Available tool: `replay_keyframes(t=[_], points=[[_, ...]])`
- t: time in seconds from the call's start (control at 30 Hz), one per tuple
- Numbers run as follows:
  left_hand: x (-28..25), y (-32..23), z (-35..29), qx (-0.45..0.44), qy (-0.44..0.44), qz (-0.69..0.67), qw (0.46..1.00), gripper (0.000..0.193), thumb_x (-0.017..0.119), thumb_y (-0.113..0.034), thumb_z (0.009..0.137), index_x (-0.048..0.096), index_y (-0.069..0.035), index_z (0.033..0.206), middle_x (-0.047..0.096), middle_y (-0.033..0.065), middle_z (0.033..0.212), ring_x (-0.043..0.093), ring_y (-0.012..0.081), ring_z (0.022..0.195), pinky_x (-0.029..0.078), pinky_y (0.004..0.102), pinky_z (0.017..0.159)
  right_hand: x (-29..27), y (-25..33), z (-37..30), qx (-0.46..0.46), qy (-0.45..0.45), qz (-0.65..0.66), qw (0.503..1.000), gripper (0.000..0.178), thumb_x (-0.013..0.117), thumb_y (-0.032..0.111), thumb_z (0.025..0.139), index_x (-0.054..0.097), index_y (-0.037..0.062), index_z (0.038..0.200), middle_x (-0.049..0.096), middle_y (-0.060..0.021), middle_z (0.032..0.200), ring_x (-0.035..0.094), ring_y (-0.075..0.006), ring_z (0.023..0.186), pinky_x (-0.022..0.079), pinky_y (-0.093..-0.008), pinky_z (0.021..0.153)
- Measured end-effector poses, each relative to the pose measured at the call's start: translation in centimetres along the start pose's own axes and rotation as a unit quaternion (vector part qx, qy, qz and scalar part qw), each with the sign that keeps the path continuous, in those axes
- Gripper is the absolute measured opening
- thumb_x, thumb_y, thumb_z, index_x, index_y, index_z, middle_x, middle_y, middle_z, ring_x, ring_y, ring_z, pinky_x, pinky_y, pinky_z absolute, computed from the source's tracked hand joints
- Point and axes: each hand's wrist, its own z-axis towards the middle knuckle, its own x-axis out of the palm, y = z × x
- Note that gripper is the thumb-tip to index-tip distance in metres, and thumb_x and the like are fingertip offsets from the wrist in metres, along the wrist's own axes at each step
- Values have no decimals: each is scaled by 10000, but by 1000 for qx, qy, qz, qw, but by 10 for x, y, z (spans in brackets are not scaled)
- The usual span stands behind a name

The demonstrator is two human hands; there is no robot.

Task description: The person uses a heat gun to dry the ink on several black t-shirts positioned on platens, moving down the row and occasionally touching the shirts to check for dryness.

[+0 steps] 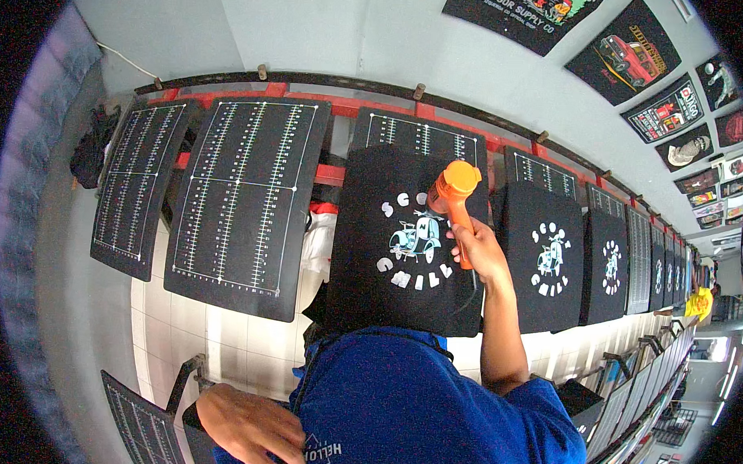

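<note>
My right hand (pixel 479 250) grips the handle of an orange hair dryer (pixel 462 182), held over a black T-shirt (pixel 361 297) stretched on a board. The shirt carries a circle of white letters around a pale blue vehicle print (pixel 416 240); the dryer and my hand cover part of the print's right side. A thin cord hangs below the handle. My left hand (pixel 250 428) rests at the lower left against my blue shirt (pixel 398 396), fingers loosely extended, with nothing seen in it.
Gridded black printing boards (pixel 246 203) stand to the left along a red metal frame (pixel 332 175). More printed black shirts (pixel 542 258) continue to the right. Printed samples (pixel 627 53) hang on the wall. A person in yellow (pixel 699 304) is far right.
</note>
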Motion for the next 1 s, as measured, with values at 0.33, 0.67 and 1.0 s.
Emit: replay_keyframes(t=[0.33, 0.67, 1.0], points=[[-12, 7, 3, 29, -95, -9, 995, 273, 670, -232, 873, 618, -12, 1027, 610, 106, 957, 579, 219, 733, 456, 350, 603, -10, -8, -7, 24, -15, 51, 998, 273, 544, 204, 927, 544, 10, 1119, 597, -30, 869, 541, -89, 575, 470, -231, 492], [-33, 10, 53, 178, -45, -88, 979, 254, 613, -182, 901, 606, 0, 1079, 621, 140, 1017, 610, 229, 851, 513, 343, 710, 2, -18, -16, 3, -11, 19, 1000, 312, 555, 239, 928, 559, 20, 1151, 629, -36, 882, 532, -78, 583, 469, -223, 532], [21, 5, 105, 243, -52, 14, 969, 495, 499, -299, 960, 409, 5, 1339, 413, 210, 1362, 432, 269, 1247, 393, 374, 1007, 3, -16, -28, 14, 27, 20, 999, 309, 557, 232, 929, 557, 16, 1149, 637, -47, 896, 533, -73, 580, 476, -212, 539]])
